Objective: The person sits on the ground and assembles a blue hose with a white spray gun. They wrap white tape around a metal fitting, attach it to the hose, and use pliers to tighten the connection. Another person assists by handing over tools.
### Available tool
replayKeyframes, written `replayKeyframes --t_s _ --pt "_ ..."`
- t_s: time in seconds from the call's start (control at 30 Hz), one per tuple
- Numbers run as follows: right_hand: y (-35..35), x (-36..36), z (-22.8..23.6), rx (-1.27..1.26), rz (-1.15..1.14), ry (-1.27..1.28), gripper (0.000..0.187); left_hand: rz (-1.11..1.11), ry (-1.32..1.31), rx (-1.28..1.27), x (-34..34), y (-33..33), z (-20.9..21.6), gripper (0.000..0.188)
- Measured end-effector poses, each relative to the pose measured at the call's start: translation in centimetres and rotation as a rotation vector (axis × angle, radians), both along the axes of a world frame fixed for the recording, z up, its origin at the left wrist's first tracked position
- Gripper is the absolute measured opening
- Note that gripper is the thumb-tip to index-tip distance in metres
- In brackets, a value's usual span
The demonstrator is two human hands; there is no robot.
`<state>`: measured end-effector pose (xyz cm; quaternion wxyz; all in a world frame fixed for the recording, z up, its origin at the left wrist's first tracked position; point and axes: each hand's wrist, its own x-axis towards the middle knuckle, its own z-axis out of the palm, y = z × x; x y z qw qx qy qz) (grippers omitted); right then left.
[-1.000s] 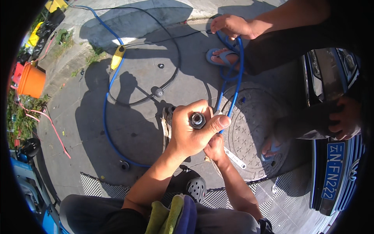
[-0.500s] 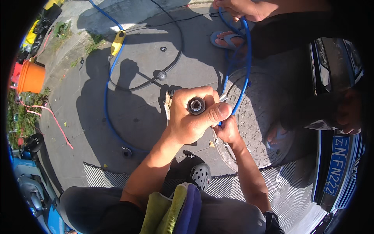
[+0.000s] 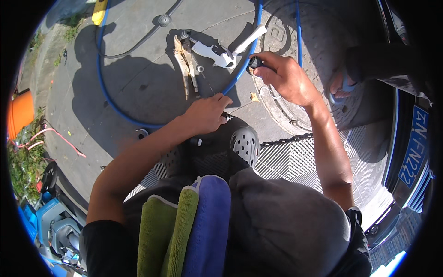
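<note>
My right hand (image 3: 290,81) is closed around a short black cylindrical fitting (image 3: 255,63), its round end facing left, above the edge of the manhole cover. Lower and to the left, my left hand (image 3: 207,114) is low over the paving with fingers bent. A small dark piece with a shiny metal tip (image 3: 226,117) shows at its fingers, mostly hidden by the hand. Beyond my hands, a white spray gun (image 3: 219,56) lies on the ground, next to open-handled locking pliers (image 3: 185,67). A small ring-shaped fitting (image 3: 200,69) lies by the pliers. Past them curves a blue hose (image 3: 104,87).
A round manhole cover (image 3: 318,41) is at the right, with another person's sandalled foot (image 3: 341,87) on it. Beyond is a car's front bumper (image 3: 392,152). Grey plastic grid matting (image 3: 295,161) lies near my shoe (image 3: 245,147). Towels (image 3: 184,231) rest over my lap.
My hands have moved apart, the left down and leftward, the right up and rightward. My right hand no longer holds the blue hose. Spray gun and pliers have come into plain view.
</note>
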<state>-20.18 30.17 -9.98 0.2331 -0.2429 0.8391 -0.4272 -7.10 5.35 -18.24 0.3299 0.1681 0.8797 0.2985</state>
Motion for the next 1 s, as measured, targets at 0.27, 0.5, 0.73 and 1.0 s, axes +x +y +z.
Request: replayKeyframes --t_s 0.27,0.5,0.73,1.0 --pt "1.8 4.2 -3.1 0.001 0.053 -0.156 0.035 0.276 -0.051 0.299 2.2 1.5 -4.1 0.035" --pt "2.0 4.5 -1.2 -0.305 0.011 -0.132 0.032 0.58 -0.236 0.687 -3.6 0.9 7.2 0.031" --pt "2.1 4.3 0.1 -0.267 0.067 0.027 0.034 0.452 -0.073 0.489 -4.1 0.7 9.0 0.026" --pt "0.9 4.4 2.9 -0.16 0.042 0.289 0.039 0.436 -0.015 0.528 -4.3 0.9 10.4 0.025"
